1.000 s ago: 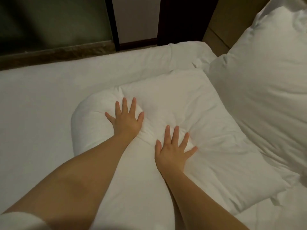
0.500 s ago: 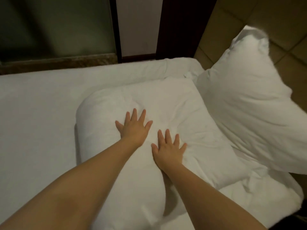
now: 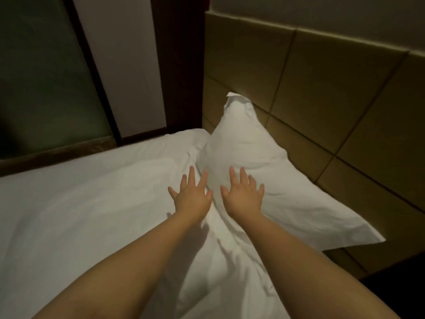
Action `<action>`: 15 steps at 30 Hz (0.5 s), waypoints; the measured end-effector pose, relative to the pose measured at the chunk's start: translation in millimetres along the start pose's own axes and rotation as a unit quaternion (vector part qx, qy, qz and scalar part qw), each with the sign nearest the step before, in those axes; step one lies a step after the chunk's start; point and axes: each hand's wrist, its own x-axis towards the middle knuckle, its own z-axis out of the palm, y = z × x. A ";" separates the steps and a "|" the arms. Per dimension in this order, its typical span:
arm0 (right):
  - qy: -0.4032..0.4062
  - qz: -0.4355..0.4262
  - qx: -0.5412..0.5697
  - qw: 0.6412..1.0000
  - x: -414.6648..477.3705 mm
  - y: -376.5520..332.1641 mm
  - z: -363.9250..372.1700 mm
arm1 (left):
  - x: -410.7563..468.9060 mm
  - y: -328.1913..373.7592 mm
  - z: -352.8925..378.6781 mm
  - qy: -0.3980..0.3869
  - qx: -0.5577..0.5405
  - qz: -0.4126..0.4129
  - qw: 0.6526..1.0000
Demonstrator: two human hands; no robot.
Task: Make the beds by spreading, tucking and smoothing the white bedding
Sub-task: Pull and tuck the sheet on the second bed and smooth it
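- My left hand (image 3: 190,198) was pushing a dent in the bedding (image 3: 92,203) nearer to me. It has now gone up the bed, next to the pillow (image 3: 248,143).
- My right hand (image 3: 243,196) went up too. Its fingers are now spread flat over the low part of the pillow.
- My hands are now side by side and level. Before, the left one was further up.
- I look higher now, so much more of the headboard (image 3: 322,88) shows.

head-worn view, facing down (close), over bed (image 3: 69,203)
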 end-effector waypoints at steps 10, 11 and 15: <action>-0.107 0.156 -0.003 0.982 131.5 173.8 8.5 | 104.6 157.2 71.0 -0.081 0.053 0.053 0.994; -0.127 0.174 0.005 0.977 137.3 184.1 16.3 | 112.3 162.6 81.3 -0.096 0.053 0.050 0.993; -0.131 0.169 -0.005 0.977 157.8 209.2 46.9 | 134.3 174.4 128.4 -0.143 0.023 0.025 0.989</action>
